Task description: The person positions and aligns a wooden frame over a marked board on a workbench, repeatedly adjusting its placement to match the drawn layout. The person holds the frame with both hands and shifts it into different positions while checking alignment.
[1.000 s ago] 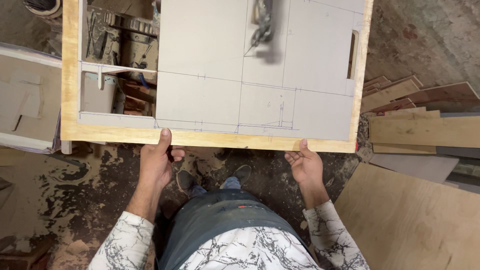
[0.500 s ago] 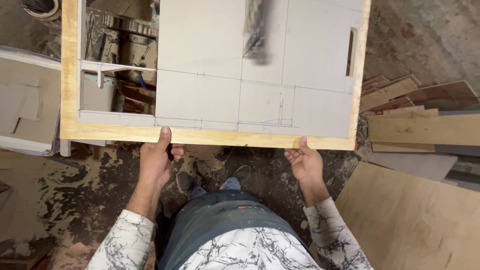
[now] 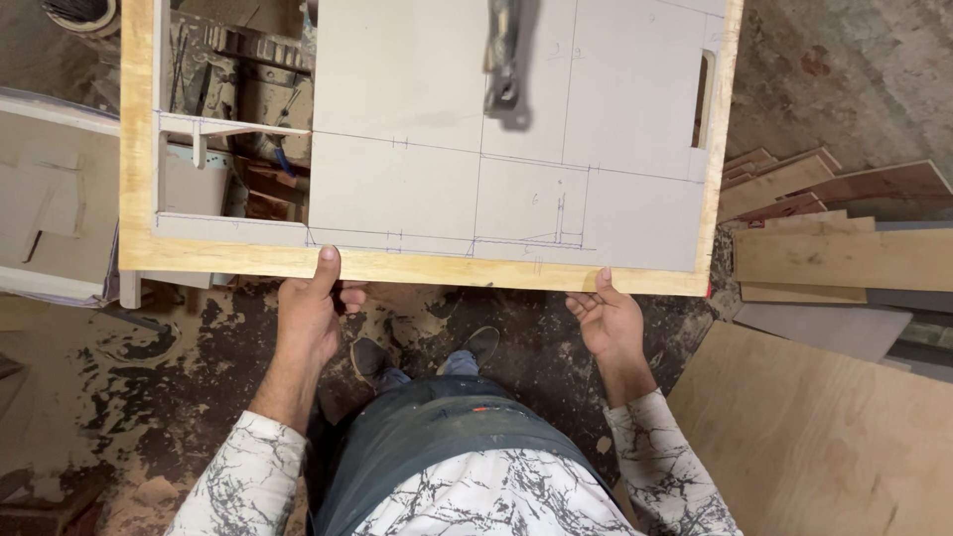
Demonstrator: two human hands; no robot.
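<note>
Flat, the board (image 3: 437,129) runs left-right, gripped by both hands.

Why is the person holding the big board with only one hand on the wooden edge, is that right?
Not quite. The head view shows both hands on the board: the left hand has its thumb up on the near wooden edge, and the right hand touches that same edge. The rest is right.
</note>
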